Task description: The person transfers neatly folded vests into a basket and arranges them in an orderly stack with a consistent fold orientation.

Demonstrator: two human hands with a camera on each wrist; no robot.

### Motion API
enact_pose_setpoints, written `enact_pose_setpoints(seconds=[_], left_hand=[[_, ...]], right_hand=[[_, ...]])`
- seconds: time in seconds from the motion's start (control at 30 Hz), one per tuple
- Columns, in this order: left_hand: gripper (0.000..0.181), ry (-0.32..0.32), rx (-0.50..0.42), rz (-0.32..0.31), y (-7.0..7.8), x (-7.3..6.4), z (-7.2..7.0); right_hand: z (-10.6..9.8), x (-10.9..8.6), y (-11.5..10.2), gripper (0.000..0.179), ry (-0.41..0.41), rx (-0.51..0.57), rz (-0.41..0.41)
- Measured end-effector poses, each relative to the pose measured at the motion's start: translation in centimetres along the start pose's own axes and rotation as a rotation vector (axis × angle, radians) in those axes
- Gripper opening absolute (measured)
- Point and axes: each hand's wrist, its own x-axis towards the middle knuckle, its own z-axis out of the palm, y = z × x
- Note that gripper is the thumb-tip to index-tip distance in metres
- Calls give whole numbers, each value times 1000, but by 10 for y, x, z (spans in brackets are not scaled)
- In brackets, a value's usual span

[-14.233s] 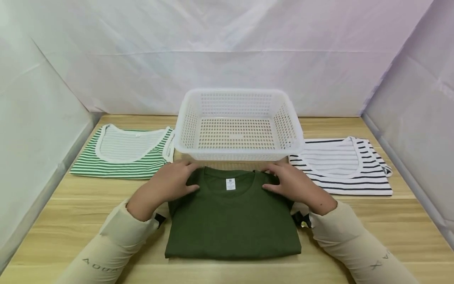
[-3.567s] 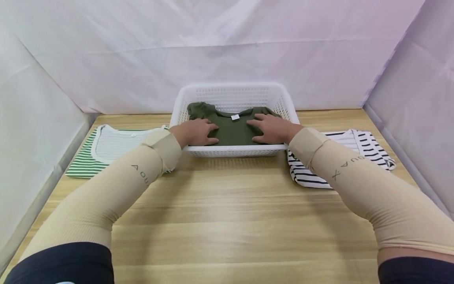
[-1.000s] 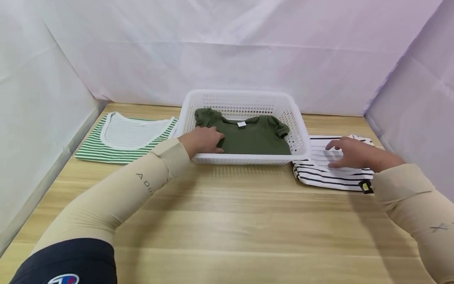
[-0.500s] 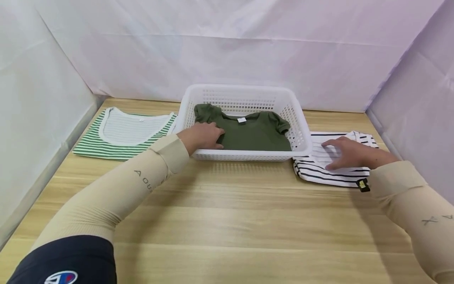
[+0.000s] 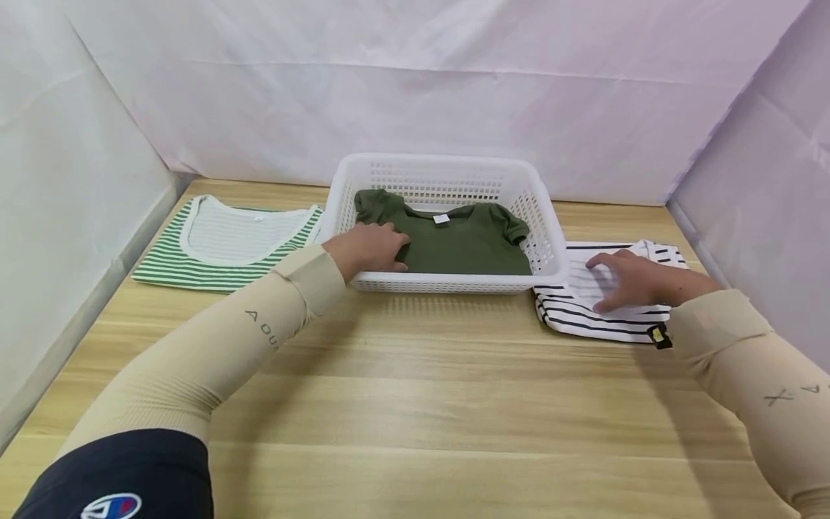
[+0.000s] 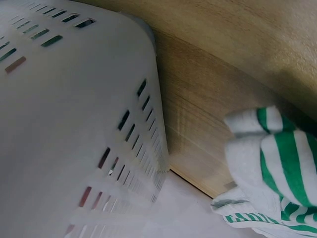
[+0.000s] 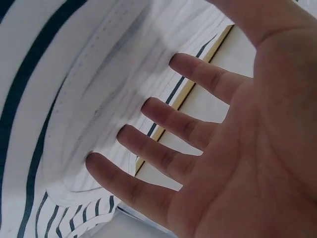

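A dark green T-shirt (image 5: 463,245) lies folded inside the white perforated basket (image 5: 558,263), its label at the neckline. Over the basket's near left rim reaches my left hand (image 5: 375,249), resting on the T-shirt's left part with loosely bent fingers. To the right of the basket is a folded white top with black stripes (image 5: 583,317). My right hand (image 5: 632,280) is over it, thumb and fingers spread. The right wrist view shows this right hand (image 7: 223,148) with its fingertips at the top's white fabric (image 7: 114,94); whether they press it is unclear. The left wrist view hides the left hand behind the basket wall (image 6: 84,99).
A folded green-and-white striped top (image 5: 194,267) lies left of the basket, its edge also in the left wrist view (image 6: 287,163). White sheeting (image 5: 415,94) encloses the wooden table (image 5: 415,404) at the back and sides.
Since the oldest frame, the green T-shirt has gone from the table into the basket. My right hand has since left it for the black-striped top. Over the last second both hands have barely moved.
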Motion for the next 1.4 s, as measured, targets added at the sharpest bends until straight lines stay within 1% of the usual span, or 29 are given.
enact_pose_setpoints(seconds=[0.17,0.23,0.47,0.63,0.8,0.97,1.07,1.17,1.27,1.4], left_hand=[[65,9,6,9,-1,1,-2],[65,13,5,9,-1,1,-2],[67,-12,1,2,-1,-1,-1],[67,-13,-11,-1,-2,-2,0],[68,-17,-8,10,-2,-1,1],[67,-1,-2,13,-1,0,0],[67,-10,-5,14,-1,0,0],[67,-10,-8,14,-1,0,-1],[67,3,-8,11,0,-1,-1],[68,-3,-9,9,0,-1,-1]], right_hand=[[0,-4,-3,87,-13,-9,14],[1,-7,-5,87,-14,-12,8],[5,-16,-18,87,-60,-49,13],[6,-20,-26,90,-95,-67,34],[8,-23,-32,93,-119,-101,48],[10,-27,-37,90,-119,-123,36],[12,-29,-41,87,-130,-121,23],[14,-31,-45,87,-138,-128,16],[16,-32,-50,87,-145,-142,14],[19,-33,-56,89,-167,-148,18]])
